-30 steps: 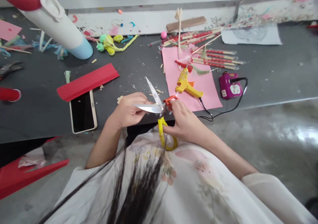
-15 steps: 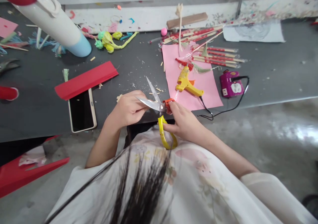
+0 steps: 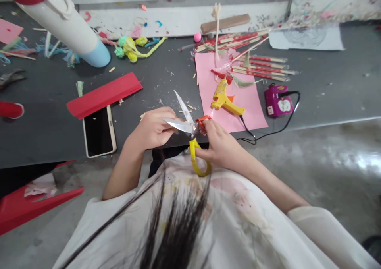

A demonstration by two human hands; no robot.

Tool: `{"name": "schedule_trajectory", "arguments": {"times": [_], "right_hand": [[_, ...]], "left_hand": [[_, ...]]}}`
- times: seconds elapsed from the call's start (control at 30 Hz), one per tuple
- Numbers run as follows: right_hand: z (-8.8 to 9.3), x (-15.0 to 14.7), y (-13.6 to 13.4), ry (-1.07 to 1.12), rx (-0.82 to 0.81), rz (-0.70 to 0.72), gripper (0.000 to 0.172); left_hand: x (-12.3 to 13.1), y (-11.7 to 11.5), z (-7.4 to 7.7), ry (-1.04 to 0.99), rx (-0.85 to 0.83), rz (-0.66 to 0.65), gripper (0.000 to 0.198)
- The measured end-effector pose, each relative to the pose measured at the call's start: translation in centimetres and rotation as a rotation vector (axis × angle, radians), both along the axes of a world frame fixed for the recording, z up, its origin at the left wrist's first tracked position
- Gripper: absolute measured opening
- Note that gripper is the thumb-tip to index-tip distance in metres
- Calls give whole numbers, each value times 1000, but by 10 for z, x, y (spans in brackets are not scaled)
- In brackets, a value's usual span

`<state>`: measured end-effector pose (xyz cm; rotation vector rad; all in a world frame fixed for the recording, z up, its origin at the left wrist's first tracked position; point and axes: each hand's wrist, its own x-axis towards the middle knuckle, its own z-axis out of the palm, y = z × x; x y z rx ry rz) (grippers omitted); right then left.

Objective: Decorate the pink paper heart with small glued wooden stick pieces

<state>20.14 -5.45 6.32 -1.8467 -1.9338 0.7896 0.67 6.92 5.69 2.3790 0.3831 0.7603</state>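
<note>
Scissors [image 3: 186, 126] gripped open in right hand [image 3: 220, 148], left hand [image 3: 153, 130] curled at blades, contents hidden

Left hand [image 3: 151, 130] faces right hand [image 3: 222, 149], fingers [image 3: 165, 112] curled.

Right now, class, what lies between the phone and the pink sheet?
In the head view, the left hand and the open scissors, over dark table with small scraps.

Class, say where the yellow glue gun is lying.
Head view, right of centre: the glue gun lies on the pink paper, left of the purple box.
</note>
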Motion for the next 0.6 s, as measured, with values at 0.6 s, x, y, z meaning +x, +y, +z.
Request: {"name": "schedule_trajectory", "arguments": {"times": [0.6], "right_hand": [[0,0,-3,-60,-47,2,55]], "left_hand": [[6,5,-6,-129,-129,-166,17]]}}
